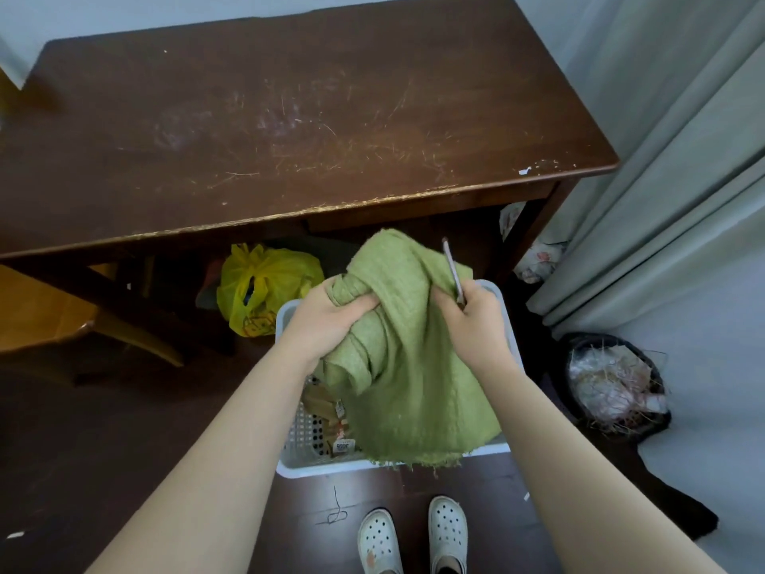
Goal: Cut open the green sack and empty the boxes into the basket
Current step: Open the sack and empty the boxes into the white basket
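Observation:
The green woven sack (pixel 407 366) hangs upside down over the white plastic basket (pixel 331 464) on the floor, its frayed open end draped on the basket's near rim. My left hand (pixel 331 321) grips a bunched fold at the sack's upper left. My right hand (pixel 476 321) clutches the sack's upper right together with a thin blade-like cutter (pixel 452 269) that points up and away. Small brown boxes (pixel 327 412) lie in the basket's left part, half hidden under the sack.
A scratched dark wooden table (pixel 289 118) stands just beyond the basket. Under it sits a yellow plastic bag (pixel 261 292). A black bin (pixel 612 383) full of rubbish is on the right by pale curtains (pixel 683 159). My white shoes (pixel 414 536) are near the basket.

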